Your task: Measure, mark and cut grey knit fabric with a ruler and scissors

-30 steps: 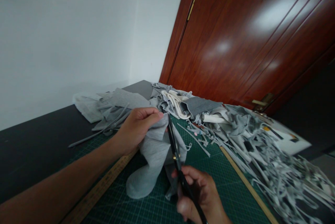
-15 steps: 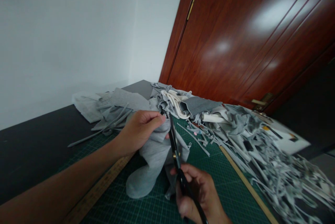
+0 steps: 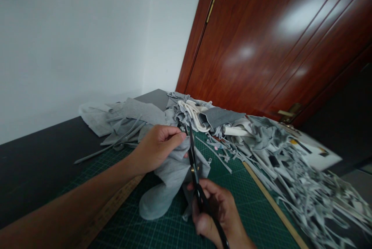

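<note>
White wall (image 3: 72, 39) on the left; glossy red-brown wooden door (image 3: 276, 39) behind; black table (image 3: 37, 156).

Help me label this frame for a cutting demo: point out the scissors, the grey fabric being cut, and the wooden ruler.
scissors (image 3: 193, 159): head view, on the blades near the pivot.
grey fabric (image 3: 171, 173): head view, on the hanging fold below the left hand.
wooden ruler (image 3: 112, 208): head view, on its middle, under the left forearm.
</note>
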Demonstrator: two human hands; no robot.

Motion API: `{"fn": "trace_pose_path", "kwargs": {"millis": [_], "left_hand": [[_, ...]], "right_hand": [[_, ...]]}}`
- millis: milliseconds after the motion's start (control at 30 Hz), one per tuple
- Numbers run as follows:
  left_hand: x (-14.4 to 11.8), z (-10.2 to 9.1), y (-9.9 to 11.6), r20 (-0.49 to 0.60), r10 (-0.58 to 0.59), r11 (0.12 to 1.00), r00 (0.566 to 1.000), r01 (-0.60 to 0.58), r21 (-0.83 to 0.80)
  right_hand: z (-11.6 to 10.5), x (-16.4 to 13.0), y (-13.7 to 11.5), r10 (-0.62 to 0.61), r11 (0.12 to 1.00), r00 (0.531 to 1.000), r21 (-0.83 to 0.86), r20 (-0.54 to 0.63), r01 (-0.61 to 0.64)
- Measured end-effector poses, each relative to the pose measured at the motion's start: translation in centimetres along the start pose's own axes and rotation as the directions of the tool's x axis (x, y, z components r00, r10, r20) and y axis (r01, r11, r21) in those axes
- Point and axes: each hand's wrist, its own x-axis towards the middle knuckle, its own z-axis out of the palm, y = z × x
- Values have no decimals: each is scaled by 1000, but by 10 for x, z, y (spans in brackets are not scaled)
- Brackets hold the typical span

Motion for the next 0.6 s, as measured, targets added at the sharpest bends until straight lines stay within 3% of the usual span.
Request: {"fn": "trace_pose_path", "kwargs": {"millis": [167,333,600], "left_hand": [[1,0,1,4,1,1000,1000,-1,20],[2,-1,-1,34,7,999,999,-8,42],[3,-1,-4,41,4,999,999,-6,42]], "right_hand": [[0,1,-3,22,1000,1000,-18,18,-21],[0,-1,7,-36,999,997,-43,-63,34],[-1,1,-3,10,996,1000,-83,-2,-10]]}}
